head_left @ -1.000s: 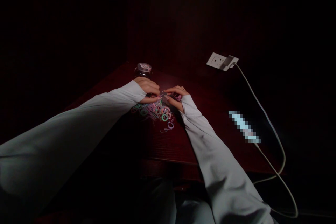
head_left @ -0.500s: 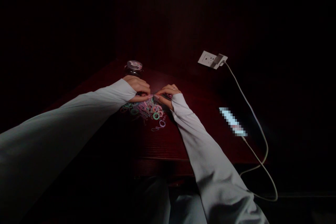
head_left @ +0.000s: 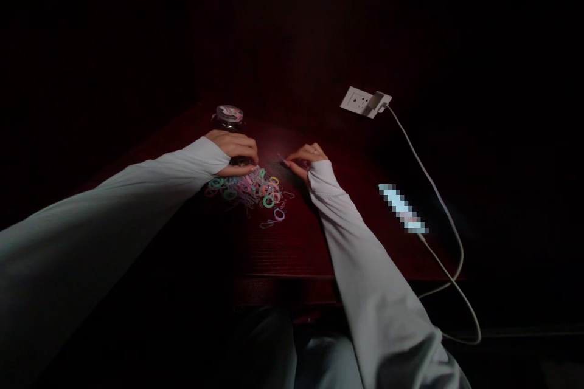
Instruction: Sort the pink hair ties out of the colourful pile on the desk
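A pile of small pastel hair ties (head_left: 268, 201), pink, green, purple and orange, lies on the dark red table. At the pile's far left side is my left hand (head_left: 233, 147), fingers curled and thumb tip close to the fingertips. Whatever lies between them blends with the ties and cannot be made out. My right hand (head_left: 306, 155) is just right of the pile, apart from it, thumb and forefinger pinching a small pinkish-purple hair tie (head_left: 281, 158). One purple tie (head_left: 279, 214) sits at the pile's near edge.
Behind my left hand stands a dark jar with a patterned lid (head_left: 229, 113). A wall socket (head_left: 357, 101) holds a charger (head_left: 379, 104), whose white cable (head_left: 431, 179) loops down to a pixelated phone (head_left: 403, 209) at the right. The table's front edge (head_left: 292, 278) is near my lap.
My hands have moved apart: the right one went right, away from the left, with a small hair tie in its pinch. The left hand stays by the pile. The view has shifted slightly.
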`<state>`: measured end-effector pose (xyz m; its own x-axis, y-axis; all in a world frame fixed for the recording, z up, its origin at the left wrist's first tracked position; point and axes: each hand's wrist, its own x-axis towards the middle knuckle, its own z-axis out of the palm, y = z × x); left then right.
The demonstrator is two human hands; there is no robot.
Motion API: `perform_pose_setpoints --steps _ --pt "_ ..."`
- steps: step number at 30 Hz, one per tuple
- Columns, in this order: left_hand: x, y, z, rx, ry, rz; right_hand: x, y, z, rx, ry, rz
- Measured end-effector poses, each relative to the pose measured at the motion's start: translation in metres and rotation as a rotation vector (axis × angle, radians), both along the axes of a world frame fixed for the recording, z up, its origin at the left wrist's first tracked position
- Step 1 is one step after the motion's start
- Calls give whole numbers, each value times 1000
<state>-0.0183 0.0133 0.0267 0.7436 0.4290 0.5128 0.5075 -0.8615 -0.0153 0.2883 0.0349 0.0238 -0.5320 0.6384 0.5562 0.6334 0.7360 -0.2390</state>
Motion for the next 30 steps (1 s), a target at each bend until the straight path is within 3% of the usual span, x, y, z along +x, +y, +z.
perform_pose_setpoints --steps 5,8,18,30 --pt "-4 2 -2 34 -9 3 58 21 -4 47 -105 -277" --pt "-4 3 -3 15 -3 -1 73 24 -6 46 -176 -348" --pt "-2 2 -2 -14 16 10 54 16 -6 36 -383 -385" --pt "-4 4 -3 -26 5 5 73 22 -17 -57 -151 -375"
